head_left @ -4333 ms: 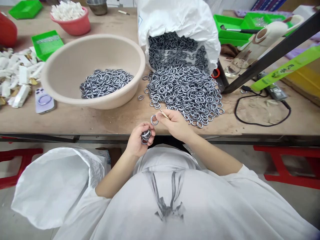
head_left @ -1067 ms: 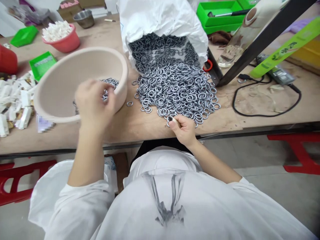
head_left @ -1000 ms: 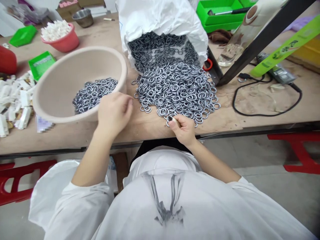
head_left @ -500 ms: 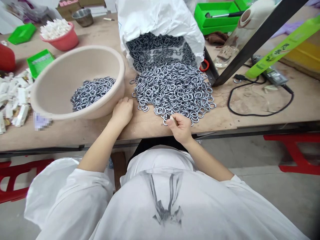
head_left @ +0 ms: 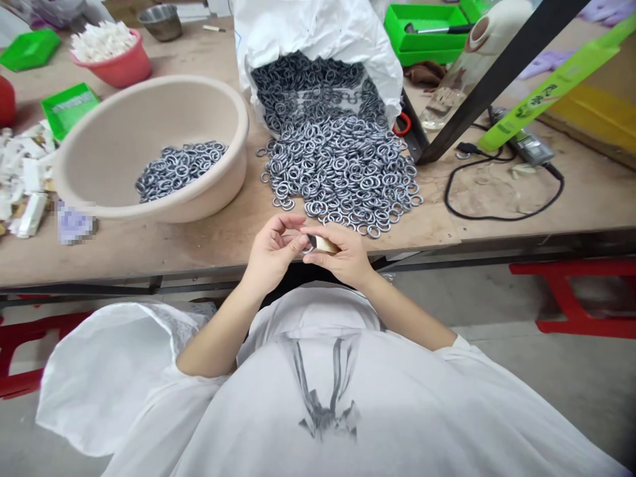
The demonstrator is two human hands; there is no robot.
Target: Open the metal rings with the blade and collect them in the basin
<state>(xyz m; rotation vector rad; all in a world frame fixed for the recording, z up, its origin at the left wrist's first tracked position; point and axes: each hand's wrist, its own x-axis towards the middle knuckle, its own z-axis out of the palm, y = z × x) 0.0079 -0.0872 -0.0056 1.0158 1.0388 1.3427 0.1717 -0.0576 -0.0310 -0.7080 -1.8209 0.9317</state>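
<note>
Just past the table's front edge, my two hands meet in front of my body. My left hand [head_left: 272, 255] pinches a grey metal ring [head_left: 308, 250], partly hidden by the fingers. Wrapped in my right hand [head_left: 348, 257] is a small cream-coloured block with a black tip [head_left: 326, 245]; the tip touches or nearly touches the ring. Behind the hands lies a heap of grey metal rings [head_left: 342, 175], spilling from a white sack [head_left: 318, 30] on its side. A beige basin [head_left: 106, 146] to the left holds more such rings.
A black slanted bar [head_left: 497, 86] rises from the table at the right, beside a green strip [head_left: 556, 86] and a looped black cable [head_left: 450, 192]. White pieces [head_left: 30, 179] lie far left. A red bowl [head_left: 119, 69] and green trays [head_left: 69, 109] stand behind the basin.
My left hand has moved from beside the basin to my right hand and now has a ring. My right hand has drawn back slightly from the heap, still gripping the block.
</note>
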